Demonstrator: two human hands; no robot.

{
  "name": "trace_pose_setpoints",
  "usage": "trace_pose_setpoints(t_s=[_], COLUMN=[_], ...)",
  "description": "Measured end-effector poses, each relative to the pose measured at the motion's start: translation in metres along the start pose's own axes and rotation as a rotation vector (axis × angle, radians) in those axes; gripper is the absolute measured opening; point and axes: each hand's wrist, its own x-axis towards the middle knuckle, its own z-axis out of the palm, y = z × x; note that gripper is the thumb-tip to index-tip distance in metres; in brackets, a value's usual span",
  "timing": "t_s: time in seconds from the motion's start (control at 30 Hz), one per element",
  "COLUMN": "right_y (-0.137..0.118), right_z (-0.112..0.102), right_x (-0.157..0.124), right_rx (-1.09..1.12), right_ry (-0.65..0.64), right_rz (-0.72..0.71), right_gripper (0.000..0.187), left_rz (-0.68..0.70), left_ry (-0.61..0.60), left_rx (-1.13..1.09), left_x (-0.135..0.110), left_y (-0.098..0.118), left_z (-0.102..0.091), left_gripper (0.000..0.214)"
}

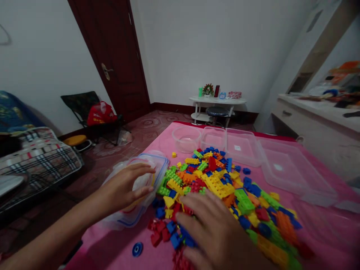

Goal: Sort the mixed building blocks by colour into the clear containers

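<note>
A large heap of toy building bricks (216, 183) in yellow, green, red, blue and orange spreads over a pink tablecloth (112, 249). My left hand (131, 187) is over a stack of clear plastic lids (157, 161) with blue and pink rims, left of the heap. Its fingers are apart and nothing shows between them. Above the near side of the heap, my right hand (212, 228) has its fingers spread, slightly blurred, with no brick visible in it. A blue wheel-like disc (137, 249) lies on the cloth in front of the bricks.
Behind the bricks stand a round clear tub (186, 138) and rectangular clear containers (243, 146), with a larger one (292, 168) at the right. A white cabinet (317, 123) flanks the table's right side. A low white side table (218, 100) stands against the far wall.
</note>
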Motion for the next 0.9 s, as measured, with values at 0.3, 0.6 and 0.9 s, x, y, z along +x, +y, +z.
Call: trace_pose_setpoints(t_s=[0.3,0.6,0.9], right_y=[-0.072,-0.020,0.023], right_z=[0.122,0.064,0.032], right_x=[0.044,0.065,0.084], right_rx=[-0.015,-0.226,-0.415], right_ry=[-0.249,-0.352,-0.464], right_rz=[-0.430,-0.178,0.120], right_gripper=[0.027,0.022,0.026], left_rz=[-0.176,-0.169,-0.185], left_ry=[-0.119,-0.011,-0.057], left_rx=[0.028,-0.033,-0.028], left_x=[-0.056,-0.064,-0.062], left_y=[-0.012,-0.031,-0.029], left_z=[0.017,0.030,0.031], left_gripper=[0.063,0.035,0.030])
